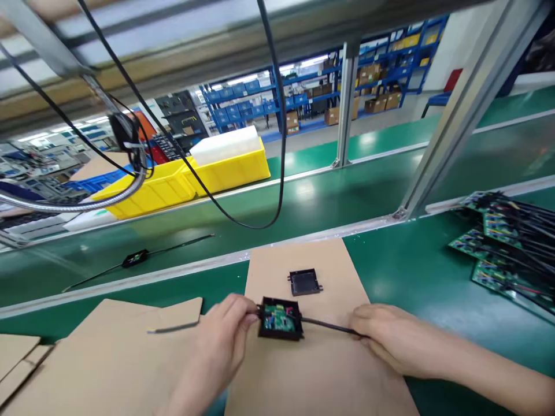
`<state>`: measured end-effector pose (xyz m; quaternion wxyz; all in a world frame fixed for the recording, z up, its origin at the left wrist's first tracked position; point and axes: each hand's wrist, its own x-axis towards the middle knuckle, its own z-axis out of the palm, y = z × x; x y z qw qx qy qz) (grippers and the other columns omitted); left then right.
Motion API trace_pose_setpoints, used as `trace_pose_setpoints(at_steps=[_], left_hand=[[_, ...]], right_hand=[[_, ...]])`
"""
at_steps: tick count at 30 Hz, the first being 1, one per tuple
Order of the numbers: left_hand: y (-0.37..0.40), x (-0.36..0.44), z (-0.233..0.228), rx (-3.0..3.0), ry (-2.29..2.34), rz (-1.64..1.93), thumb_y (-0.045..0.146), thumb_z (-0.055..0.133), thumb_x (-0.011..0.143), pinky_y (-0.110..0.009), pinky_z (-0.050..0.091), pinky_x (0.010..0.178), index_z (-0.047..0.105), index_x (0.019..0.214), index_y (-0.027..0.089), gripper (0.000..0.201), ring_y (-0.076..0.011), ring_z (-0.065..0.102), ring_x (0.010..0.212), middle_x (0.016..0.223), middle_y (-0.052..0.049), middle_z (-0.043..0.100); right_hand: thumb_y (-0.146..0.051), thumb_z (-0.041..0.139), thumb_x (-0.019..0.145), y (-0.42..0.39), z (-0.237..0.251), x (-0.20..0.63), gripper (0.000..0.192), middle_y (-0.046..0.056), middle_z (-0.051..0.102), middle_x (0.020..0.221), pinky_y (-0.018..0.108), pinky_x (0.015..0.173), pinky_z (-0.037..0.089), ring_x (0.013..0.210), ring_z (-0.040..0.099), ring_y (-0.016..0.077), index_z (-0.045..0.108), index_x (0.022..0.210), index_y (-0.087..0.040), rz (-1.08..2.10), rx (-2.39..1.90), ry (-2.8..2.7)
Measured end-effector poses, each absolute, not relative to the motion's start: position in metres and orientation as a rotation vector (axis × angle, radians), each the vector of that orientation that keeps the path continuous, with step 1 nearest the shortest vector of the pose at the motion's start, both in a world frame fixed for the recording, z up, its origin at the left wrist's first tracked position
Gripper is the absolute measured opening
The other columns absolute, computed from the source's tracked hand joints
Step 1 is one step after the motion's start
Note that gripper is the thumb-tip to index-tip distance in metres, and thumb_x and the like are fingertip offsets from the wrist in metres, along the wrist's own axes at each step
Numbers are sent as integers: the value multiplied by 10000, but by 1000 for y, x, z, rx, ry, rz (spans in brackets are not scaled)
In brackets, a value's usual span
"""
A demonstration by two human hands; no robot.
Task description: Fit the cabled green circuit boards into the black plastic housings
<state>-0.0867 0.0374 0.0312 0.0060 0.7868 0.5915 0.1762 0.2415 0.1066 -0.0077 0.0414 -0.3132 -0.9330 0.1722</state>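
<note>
A small black open box [281, 319] with a green circuit board inside lies on a cardboard sheet [321, 370]. My left hand [225, 341] pinches the box's left edge, where a black cable leaves it. My right hand [390, 338] pinches the black cable [329, 327] that runs out of the box's right side. A flat black lid [304, 282] lies on the cardboard just behind the box, apart from both hands.
A finished black unit with cables [135, 257] lies on the green conveyor belt [329, 196]. A pile of green circuit boards with wires [503, 242] sits at the right. Yellow bins [225, 170] stand beyond the belt. More cardboard [113, 352] lies at the left. Black cables [277, 144] hang overhead.
</note>
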Motion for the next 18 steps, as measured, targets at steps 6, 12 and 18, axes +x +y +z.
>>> trace_pose_setpoints(at_steps=[6,12,18], left_hand=[[182,-113,52,2454,2008,507,252,534,961,-380,522,817,620,991,153,134,-191,626,912,1000,-46,643],[227,-90,21,2487,1994,531,340,585,942,-499,478,955,557,1244,170,348,-266,568,1145,1293,-107,558],[147,-49,-35,2705,1378,503,556,724,735,-505,486,984,459,1402,221,792,-347,531,1231,1386,-144,531]], right_hand=[[-159,498,908,257,45,221,234,116,679,1022,397,875,423,1004,590,285,698,1027,-183,162,-1227,-2744],[-170,648,819,296,45,207,419,187,581,1207,541,938,368,1158,476,359,610,1235,-139,25,-1372,-2615],[-368,759,779,202,15,262,515,57,592,1218,334,955,413,1144,485,227,607,1265,-288,133,-1261,-2641]])
